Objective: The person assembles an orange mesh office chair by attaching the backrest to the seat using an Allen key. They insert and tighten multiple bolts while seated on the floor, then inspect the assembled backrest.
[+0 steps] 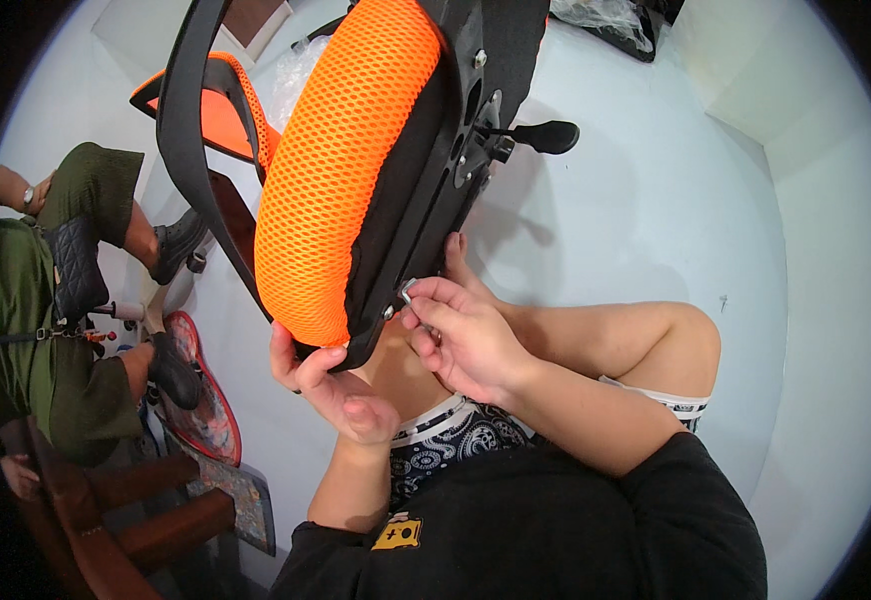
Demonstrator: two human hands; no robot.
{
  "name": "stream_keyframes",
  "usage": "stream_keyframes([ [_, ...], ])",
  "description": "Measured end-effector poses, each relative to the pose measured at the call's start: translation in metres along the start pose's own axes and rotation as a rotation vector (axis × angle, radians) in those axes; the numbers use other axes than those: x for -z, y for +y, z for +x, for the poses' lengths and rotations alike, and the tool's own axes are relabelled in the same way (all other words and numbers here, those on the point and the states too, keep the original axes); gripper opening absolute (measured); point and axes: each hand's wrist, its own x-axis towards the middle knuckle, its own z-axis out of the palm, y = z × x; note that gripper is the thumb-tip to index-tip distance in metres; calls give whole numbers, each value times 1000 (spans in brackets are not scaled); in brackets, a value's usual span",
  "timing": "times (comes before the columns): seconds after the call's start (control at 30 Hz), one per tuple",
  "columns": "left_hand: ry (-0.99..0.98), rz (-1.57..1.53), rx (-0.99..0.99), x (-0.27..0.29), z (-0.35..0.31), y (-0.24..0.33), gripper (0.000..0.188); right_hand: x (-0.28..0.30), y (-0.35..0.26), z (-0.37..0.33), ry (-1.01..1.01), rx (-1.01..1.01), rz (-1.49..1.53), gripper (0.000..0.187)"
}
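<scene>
An orange-and-black chair (346, 180), cut off above, rises beyond both hands. The right hand (471, 345) pinches a partly hidden bent metal tool (409, 291) beside it; the left hand's (344, 400) fingers touch its lower end, grip unclear.

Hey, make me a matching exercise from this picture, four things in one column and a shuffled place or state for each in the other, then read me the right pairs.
Things
1. Left hand
2. Right hand
3. Black paddle-ended lever
4. Yellow print

Places and states
A. On the front of the black shirt
B. Fingers against the lower end of the orange mesh cushion
C. Pinching a small bent metal tool
D. Jutting out to the right of the cushion

Pairs: 1-B, 2-C, 3-D, 4-A
</scene>
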Motion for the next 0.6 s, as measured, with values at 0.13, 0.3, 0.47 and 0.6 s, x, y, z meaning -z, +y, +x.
stream_keyframes([
  [0.13, 6, -36, -25, 3, -1, -4, 44, -5, 4, -5, 111, 150, -402, 16],
  [0.3, -108, 439, -169, 0, 3, 3, 39, 6, 14, 0, 73, 314, -367, 20],
  [0.47, -153, 539, -166, 2, 4, 5, 37, 13, 16, -4, 19, 386, -464, 21],
  [0.6, -173, 604, -104, 0, 5, 14, 38, 12, 10, 1, -9, 350, -424, 19],
])
